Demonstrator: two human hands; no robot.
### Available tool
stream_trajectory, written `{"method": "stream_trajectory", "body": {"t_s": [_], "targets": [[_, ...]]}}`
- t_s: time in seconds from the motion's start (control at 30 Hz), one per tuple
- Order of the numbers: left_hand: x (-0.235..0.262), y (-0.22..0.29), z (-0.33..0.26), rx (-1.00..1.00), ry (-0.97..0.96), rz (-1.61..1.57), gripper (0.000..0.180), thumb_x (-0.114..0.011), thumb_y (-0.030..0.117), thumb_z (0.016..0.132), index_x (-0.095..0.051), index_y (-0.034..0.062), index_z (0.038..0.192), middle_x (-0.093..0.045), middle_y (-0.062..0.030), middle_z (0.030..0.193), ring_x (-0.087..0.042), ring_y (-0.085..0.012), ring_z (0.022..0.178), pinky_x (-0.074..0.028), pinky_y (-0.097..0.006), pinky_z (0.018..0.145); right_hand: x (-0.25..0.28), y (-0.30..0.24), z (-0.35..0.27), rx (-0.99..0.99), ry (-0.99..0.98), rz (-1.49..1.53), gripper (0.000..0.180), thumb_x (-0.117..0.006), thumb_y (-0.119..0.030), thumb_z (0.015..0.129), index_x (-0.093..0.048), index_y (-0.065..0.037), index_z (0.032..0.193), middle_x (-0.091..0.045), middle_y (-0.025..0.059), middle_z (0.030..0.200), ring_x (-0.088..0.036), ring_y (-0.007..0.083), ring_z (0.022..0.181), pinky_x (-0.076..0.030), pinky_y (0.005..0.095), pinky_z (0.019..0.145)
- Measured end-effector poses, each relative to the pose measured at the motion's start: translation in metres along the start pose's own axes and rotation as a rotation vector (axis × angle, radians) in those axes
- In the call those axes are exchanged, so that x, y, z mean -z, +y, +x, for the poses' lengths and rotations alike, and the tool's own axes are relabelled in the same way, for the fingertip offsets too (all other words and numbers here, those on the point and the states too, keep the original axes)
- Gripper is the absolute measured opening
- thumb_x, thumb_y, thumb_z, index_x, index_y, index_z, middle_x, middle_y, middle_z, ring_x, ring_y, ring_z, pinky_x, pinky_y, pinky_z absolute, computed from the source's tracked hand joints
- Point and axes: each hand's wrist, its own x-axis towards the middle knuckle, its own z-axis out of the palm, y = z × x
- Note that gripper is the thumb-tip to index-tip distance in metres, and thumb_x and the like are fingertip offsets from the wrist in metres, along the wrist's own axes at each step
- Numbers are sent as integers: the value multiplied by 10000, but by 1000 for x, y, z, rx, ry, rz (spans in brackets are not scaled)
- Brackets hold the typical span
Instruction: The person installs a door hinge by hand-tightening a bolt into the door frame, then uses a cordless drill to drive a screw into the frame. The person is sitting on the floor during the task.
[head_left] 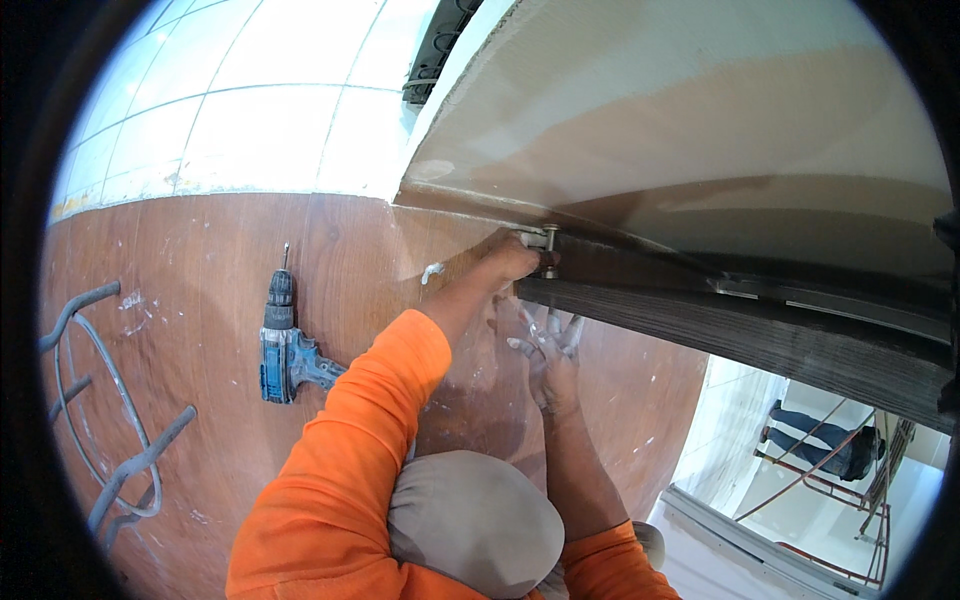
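My left hand [512, 260] reaches to the end of a dark wood-grain door panel [740, 345]. Its fingers are closed at a metal hinge [550, 248], which sits between the panel and the wall's lower edge; the fingertips are partly hidden. Just below the panel's near edge is my right hand [552, 362], fingers spread and coated with whitish dust, with nothing visible in it. A blue and black cordless drill [287, 345] with a bit fitted lies on the floor to the left of my left arm.
The wood-look floor [220, 240] has white specks and smears. Bent grey metal legs [140, 465] stand at far left. White tiles [270, 120] lie beyond, and a pale wall [700, 110] rises at upper right. Lower right, a person [830, 440] is on scaffolding [870, 510].
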Motion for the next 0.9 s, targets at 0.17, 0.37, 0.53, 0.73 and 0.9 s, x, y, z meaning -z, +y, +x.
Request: {"method": "stream_trajectory", "body": {"t_s": [0.17, 0.37, 0.53, 0.73, 0.9], "targets": [[-4, -9, 8, -9, -47, -47, 502, -823, 339, 782, -683, -19, 1104, -712, -138, 1064, -653, -243, 988, -505, -352, 873, 0, -2, 0, 9, -16, -14, 960, -540, -42, 955, 191, -207, 1554, -126, 204, 1629, -506, 343, 1310, -551, 369, 817], [2, 1, -4, -3, -124, -115, 323, -748, 240, 865, -709, 30, 1108, -722, -116, 1040, -646, -202, 959, -502, -341, 860, 2, 0, 1, -7, 7, 7, 974, -547, -36, 949, 198, -208, 1552, -126, 212, 1627, -506, 344, 1312, -554, 366, 812], [7, 12, -15, -55, -128, -110, 266, -711, 180, 881, -719, 34, 1102, -730, -92, 1026, -648, -184, 944, -499, -328, 859, 0, -3, 1, -13, -9, 10, 978, -548, -35, 947, 202, -209, 1550, -105, 212, 1631, -495, 343, 1324, -553, 369, 815], [5, -9, 7, -124, -205, -37, 297, -670, 206, 903, -707, 25, 1135, -715, -118, 1104, -644, -202, 998, -495, -333, 877, -6, -9, -5, -8, -32, 28, 974, -538, -28, 949, 210, -204, 1547, -86, 212, 1633, -485, 349, 1333, -554, 367, 818], [-1, -41, 35, -51, -5, 160, 407, -686, 339, 880, -705, 19, 1132, -724, -141, 1040, -648, -236, 949, -491, -347, 871, -14, -11, 0, 18, -38, 27, 983, -526, -12, 950, 236, -209, 1539, -81, 210, 1634, -478, 356, 1339, -554, 377, 821]]}}
